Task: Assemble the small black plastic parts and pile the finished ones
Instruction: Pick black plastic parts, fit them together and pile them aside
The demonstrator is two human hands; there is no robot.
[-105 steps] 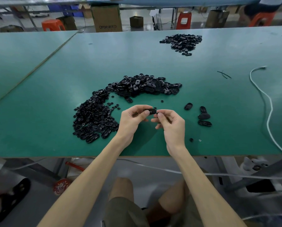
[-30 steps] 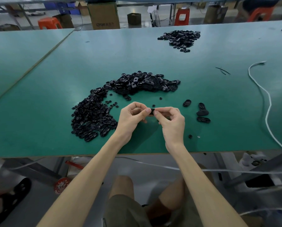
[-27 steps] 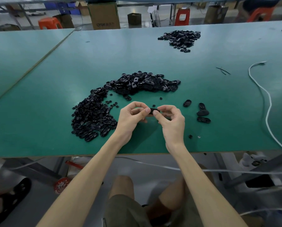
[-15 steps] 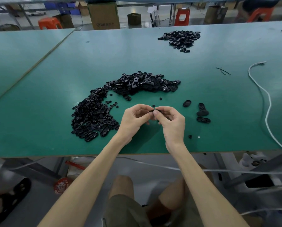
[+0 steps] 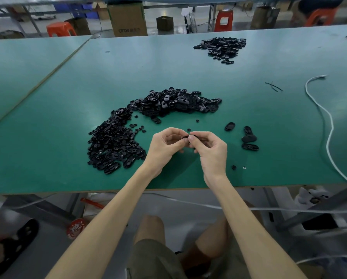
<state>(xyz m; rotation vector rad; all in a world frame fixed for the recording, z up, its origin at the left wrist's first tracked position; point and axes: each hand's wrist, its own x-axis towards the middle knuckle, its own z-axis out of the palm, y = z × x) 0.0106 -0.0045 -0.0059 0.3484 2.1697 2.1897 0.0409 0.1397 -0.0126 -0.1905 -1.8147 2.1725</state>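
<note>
My left hand (image 5: 164,146) and my right hand (image 5: 210,152) meet above the green table (image 5: 67,97), near its front edge. Both pinch one small black plastic part (image 5: 186,137) between thumbs and fingertips; most of it is hidden by the fingers. A curved heap of loose black parts (image 5: 140,121) lies to the left and behind my hands. A few oval black parts (image 5: 248,137) lie on the table to the right of my right hand. A second pile of black parts (image 5: 222,47) sits far back on the right.
A white cable (image 5: 327,125) snakes down the table's right side. Two tiny rings (image 5: 239,167) lie near the front edge. A thin black tie (image 5: 273,86) lies at mid right. Cardboard boxes and orange stools stand beyond the table.
My hands have drawn closer together and the part between them has turned, so less of it shows. The piles have not moved.
</note>
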